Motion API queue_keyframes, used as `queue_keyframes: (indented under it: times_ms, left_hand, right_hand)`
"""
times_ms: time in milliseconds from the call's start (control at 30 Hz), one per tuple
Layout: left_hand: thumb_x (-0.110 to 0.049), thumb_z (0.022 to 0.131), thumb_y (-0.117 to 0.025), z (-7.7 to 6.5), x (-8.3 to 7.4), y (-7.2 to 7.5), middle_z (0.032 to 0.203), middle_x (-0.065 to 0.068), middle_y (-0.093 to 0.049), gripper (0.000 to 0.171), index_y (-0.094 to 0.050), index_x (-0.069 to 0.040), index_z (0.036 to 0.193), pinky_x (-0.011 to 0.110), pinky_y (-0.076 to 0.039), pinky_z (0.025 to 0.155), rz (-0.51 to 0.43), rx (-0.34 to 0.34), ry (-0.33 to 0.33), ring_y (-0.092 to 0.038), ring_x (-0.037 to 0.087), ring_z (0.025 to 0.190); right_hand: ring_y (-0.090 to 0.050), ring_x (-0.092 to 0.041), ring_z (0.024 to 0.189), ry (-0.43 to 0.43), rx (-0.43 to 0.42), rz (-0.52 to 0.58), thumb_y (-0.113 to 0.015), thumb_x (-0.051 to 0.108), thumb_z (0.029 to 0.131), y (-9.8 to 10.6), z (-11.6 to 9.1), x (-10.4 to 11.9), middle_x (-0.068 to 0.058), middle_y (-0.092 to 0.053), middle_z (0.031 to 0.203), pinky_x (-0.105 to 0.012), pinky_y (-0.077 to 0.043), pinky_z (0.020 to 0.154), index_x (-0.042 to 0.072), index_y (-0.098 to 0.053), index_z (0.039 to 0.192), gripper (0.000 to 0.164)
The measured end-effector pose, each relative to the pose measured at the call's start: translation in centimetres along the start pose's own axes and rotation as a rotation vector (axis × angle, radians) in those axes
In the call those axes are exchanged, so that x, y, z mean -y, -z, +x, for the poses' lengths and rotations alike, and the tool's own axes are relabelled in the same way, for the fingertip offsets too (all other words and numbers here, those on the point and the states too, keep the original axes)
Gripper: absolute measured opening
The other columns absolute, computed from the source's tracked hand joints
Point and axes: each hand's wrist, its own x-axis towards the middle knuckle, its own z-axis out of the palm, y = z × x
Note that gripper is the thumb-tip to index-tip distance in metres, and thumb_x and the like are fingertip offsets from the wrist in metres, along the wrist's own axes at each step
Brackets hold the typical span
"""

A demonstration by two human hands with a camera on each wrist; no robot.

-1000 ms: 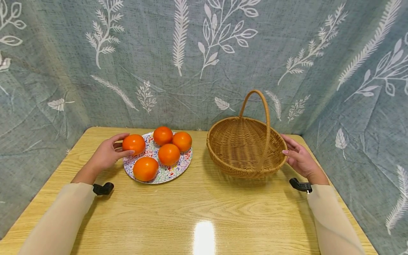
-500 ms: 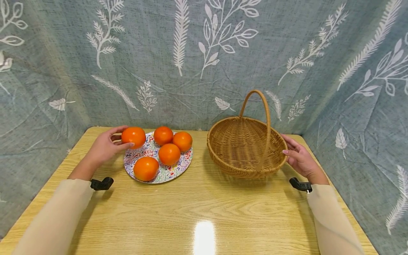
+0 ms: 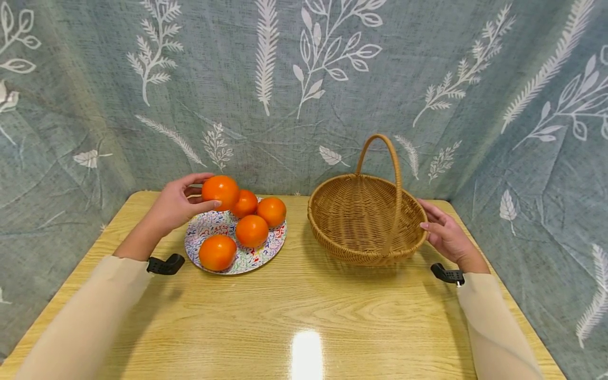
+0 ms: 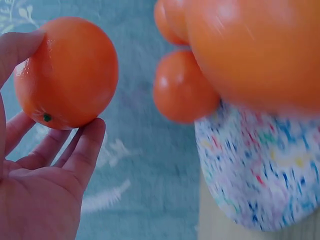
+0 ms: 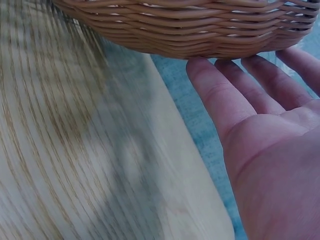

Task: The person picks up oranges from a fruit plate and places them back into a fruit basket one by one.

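Note:
My left hand (image 3: 179, 205) holds an orange (image 3: 220, 192) between thumb and fingers, raised over the back left of a plate (image 3: 201, 232) with a multicoloured pattern. In the left wrist view, a small green stem mark shows on the held orange (image 4: 70, 75). Several more oranges rest on the plate, among them one at the front (image 3: 217, 253) and one near the middle (image 3: 252, 231). At the right, my right hand (image 3: 445, 235) touches the outer side of a wicker basket (image 3: 351, 216). Its fairly straight fingers (image 5: 220, 90) meet the woven wall in the right wrist view.
The wooden table (image 3: 266, 311) carries the plate on the left and the basket on the right, with a gap between them. A tall arched handle (image 3: 396, 174) spans the basket. Patterned grey-green cloth (image 3: 285, 137) hangs close behind the table and along both sides.
My left hand has lifted the orange from the plate's left side and carried it up and to the right. The right hand and basket have stayed in place.

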Motion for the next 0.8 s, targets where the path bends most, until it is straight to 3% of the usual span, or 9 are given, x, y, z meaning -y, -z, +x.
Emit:
queue_keyframes:
  times_ms: [400, 800]
  left_hand:
    - [-0.026, 0.091, -0.08, 1.7, -4.0, -3.7, 0.145, 0.012, -0.057, 0.067, -0.05, -0.017, 0.151, 0.019, -0.058, 0.086, -0.086, 0.026, -0.043, -0.061, 0.031, 0.127]
    - [-0.025, 0.09, -0.082, 4.2, -5.4, -7.2, 0.147, 0.009, -0.055, 0.067, -0.052, -0.017, 0.149, 0.043, -0.055, 0.105, -0.163, 0.057, -0.077, -0.06, 0.03, 0.126]
  right_hand:
    - [-0.058, -0.009, 0.128, 0.009, -0.003, 0.017, -0.042, -0.008, 0.103, 0.0, 0.1, -0.1, 0.003, -0.05, 0.148, -0.024, -0.057, 0.096, -0.002, -0.012, 0.163, 0.067]
    - [-0.058, -0.009, 0.129, 0.006, -0.011, -0.004, -0.045, -0.007, 0.103, -0.1, 0.0, -0.1, 0.002, -0.049, 0.148, -0.025, -0.058, 0.096, -0.001, -0.013, 0.163, 0.068]
